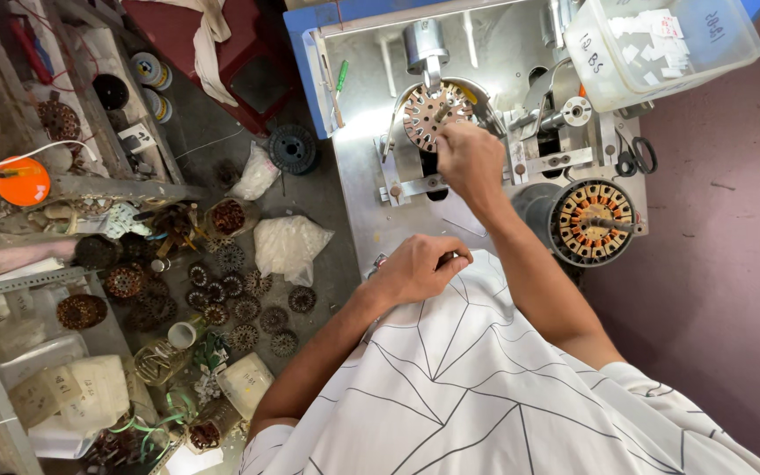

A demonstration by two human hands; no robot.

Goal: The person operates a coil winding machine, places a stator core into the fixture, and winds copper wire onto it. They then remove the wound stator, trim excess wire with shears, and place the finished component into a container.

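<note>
Steel-laminated stator core [434,113], round, slotted, copper tint, sits clamped upright in fixture on metal surface [371,211], under chrome cylinder head. Right hand [470,158] closed, fingertips pinching at core's lower right rim. Left hand [415,268] curled shut around small dark item at surface edge; item unclear. Core likely heavy, rigid, edges sharp; slot liners likely delicate. Best hold: outer rim, not slots. Wound stator [593,220] just right, copper coils fragile.
</note>
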